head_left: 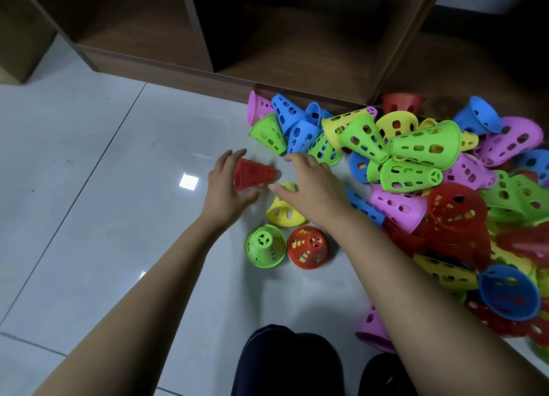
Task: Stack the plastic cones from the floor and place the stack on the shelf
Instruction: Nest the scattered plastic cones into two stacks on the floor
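Left hand [225, 187] grips a red perforated plastic cone [254, 174] round its wide end, tip pointing right, just above the grey tiled floor [89, 158]. Right hand [312, 184] is spread and holds nothing, over a yellow perforated plastic cone [283, 213].

Handling, as judged: light, thin-walled, stiff, somewhat slick. Grasp at the rim.

Count:
- One cone is held.
- Three stand base-down near: the yellow one, a green slotted plastic cone [265, 245] and a second red slotted cone [309, 247].
- The mixed-colour pile of cones [430, 172] at right is too tangled to count.

The brown wooden shelf [267, 39] stands far.
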